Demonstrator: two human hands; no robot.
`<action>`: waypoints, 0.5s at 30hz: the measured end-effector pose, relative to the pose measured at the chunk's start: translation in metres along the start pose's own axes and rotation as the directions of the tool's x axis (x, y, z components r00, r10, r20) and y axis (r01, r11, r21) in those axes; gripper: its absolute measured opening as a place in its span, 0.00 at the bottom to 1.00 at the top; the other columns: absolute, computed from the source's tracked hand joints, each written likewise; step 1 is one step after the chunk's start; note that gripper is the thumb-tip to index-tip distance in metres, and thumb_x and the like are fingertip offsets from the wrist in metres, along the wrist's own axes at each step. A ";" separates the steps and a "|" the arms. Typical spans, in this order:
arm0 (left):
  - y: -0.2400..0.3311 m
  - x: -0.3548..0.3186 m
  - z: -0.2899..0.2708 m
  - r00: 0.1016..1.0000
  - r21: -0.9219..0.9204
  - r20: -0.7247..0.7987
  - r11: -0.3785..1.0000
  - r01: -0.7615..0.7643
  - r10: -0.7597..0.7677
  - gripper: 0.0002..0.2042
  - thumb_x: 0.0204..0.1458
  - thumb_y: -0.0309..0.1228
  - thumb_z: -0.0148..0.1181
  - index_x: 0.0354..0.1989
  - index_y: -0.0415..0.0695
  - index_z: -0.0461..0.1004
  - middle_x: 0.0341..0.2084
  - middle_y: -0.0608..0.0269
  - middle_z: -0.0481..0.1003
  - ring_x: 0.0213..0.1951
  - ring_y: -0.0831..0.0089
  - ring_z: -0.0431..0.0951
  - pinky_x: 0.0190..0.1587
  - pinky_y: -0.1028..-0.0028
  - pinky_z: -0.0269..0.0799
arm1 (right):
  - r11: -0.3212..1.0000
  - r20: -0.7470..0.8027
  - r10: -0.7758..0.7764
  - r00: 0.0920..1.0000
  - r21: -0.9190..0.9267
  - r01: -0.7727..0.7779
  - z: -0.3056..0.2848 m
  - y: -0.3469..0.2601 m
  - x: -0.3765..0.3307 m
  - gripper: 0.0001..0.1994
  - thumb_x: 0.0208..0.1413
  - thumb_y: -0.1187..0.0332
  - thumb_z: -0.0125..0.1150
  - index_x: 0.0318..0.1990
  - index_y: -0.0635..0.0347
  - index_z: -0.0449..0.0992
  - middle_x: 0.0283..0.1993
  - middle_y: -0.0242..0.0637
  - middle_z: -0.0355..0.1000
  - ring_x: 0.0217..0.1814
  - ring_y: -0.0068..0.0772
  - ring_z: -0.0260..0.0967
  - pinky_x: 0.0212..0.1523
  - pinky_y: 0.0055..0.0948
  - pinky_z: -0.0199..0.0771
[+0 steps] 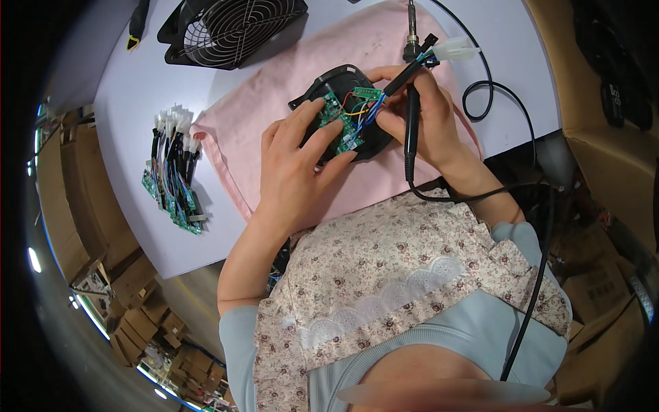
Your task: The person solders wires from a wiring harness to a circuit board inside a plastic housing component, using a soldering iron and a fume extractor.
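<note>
A green circuit board with red, yellow and blue wires sits in a black plastic housing on a pink cloth. My left hand steadies the board, its spread fingertips on the board and thumb at the near rim. In my right hand a soldering iron lies across the fingers, its metal tip pointing away from the board. My right thumb and forefinger are by the wires and a small green board. A black-sleeved cable runs up to a white connector; the exact fingertip contact is hidden.
A black fan with a wire grille stands at the far left on the white table. Several wired boards with white connectors lie in a bundle at the left. The iron's black cord loops past my right forearm. Cardboard boxes surround the table.
</note>
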State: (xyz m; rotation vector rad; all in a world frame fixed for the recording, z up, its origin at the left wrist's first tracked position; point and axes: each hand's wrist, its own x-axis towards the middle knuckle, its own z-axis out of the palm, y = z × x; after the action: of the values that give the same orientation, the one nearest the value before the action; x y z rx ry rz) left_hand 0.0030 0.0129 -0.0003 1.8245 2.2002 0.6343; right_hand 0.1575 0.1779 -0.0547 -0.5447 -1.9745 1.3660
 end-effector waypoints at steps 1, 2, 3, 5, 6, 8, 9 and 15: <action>0.001 0.001 -0.001 0.999 0.038 0.029 0.999 0.017 -0.018 0.22 0.46 0.38 0.74 0.50 0.47 0.81 0.61 0.50 0.72 0.59 0.54 0.74 0.62 0.55 0.61 | 1.000 -0.002 0.003 1.000 -0.001 -0.003 0.000 0.000 0.000 0.22 0.45 0.77 0.73 0.50 0.61 0.75 0.39 0.34 0.78 0.32 0.28 0.79 0.33 0.26 0.79; 0.001 0.001 0.000 0.999 0.037 0.032 0.999 0.015 -0.017 0.22 0.46 0.38 0.74 0.50 0.47 0.81 0.61 0.50 0.72 0.59 0.54 0.74 0.62 0.55 0.61 | 1.000 -0.011 -0.014 1.000 0.002 0.014 0.001 0.000 0.001 0.21 0.46 0.77 0.73 0.50 0.61 0.76 0.39 0.34 0.78 0.31 0.28 0.79 0.33 0.26 0.79; 0.001 0.000 0.001 0.999 0.069 0.031 0.998 0.015 -0.017 0.21 0.47 0.39 0.73 0.50 0.47 0.81 0.60 0.51 0.73 0.59 0.56 0.74 0.62 0.55 0.60 | 0.999 -0.019 -0.032 0.999 0.006 0.032 0.001 0.001 0.001 0.21 0.46 0.77 0.72 0.50 0.61 0.76 0.39 0.34 0.78 0.31 0.28 0.79 0.33 0.26 0.79; 0.001 -0.001 0.002 0.999 0.101 0.033 0.995 0.013 -0.017 0.21 0.47 0.40 0.73 0.50 0.48 0.81 0.60 0.52 0.73 0.59 0.57 0.74 0.62 0.54 0.59 | 1.000 -0.012 -0.012 1.000 0.009 0.012 0.002 0.001 0.000 0.21 0.46 0.77 0.72 0.49 0.62 0.76 0.40 0.34 0.79 0.31 0.27 0.79 0.33 0.25 0.79; 0.003 -0.001 0.001 0.999 0.128 0.031 0.992 0.018 -0.022 0.21 0.47 0.40 0.73 0.50 0.48 0.80 0.60 0.53 0.73 0.59 0.58 0.74 0.63 0.53 0.58 | 1.000 -0.004 0.006 1.000 0.011 -0.006 0.002 0.000 -0.001 0.20 0.46 0.77 0.72 0.49 0.62 0.76 0.40 0.34 0.79 0.31 0.26 0.79 0.33 0.25 0.79; 0.004 0.000 0.001 0.999 0.155 0.031 0.988 0.021 -0.026 0.20 0.48 0.40 0.73 0.50 0.49 0.80 0.60 0.54 0.73 0.60 0.58 0.73 0.63 0.52 0.57 | 1.000 -0.008 -0.002 1.000 0.009 0.003 0.001 0.001 -0.001 0.20 0.46 0.77 0.73 0.49 0.62 0.76 0.40 0.34 0.79 0.31 0.26 0.78 0.33 0.25 0.79; 0.004 0.000 0.001 1.000 0.176 0.027 0.984 0.006 -0.011 0.20 0.48 0.40 0.73 0.49 0.49 0.80 0.59 0.54 0.73 0.60 0.59 0.73 0.63 0.50 0.57 | 1.000 -0.010 -0.013 1.000 0.008 0.013 0.001 0.001 -0.001 0.20 0.46 0.77 0.73 0.48 0.63 0.76 0.40 0.34 0.79 0.32 0.25 0.78 0.33 0.25 0.79; 0.008 0.001 -0.002 0.999 0.230 0.040 0.973 -0.021 0.012 0.19 0.48 0.40 0.72 0.47 0.50 0.79 0.59 0.55 0.72 0.60 0.59 0.72 0.63 0.45 0.54 | 0.999 -0.009 -0.044 0.999 0.011 0.044 0.002 0.001 -0.001 0.19 0.47 0.79 0.71 0.49 0.65 0.76 0.41 0.35 0.79 0.32 0.25 0.79 0.33 0.24 0.79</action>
State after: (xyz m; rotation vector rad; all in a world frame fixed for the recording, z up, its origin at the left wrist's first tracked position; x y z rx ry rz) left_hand 0.0088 0.0147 0.0054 1.9465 2.3187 0.3551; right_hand 0.1564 0.1763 -0.0563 -0.4982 -1.9593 1.3455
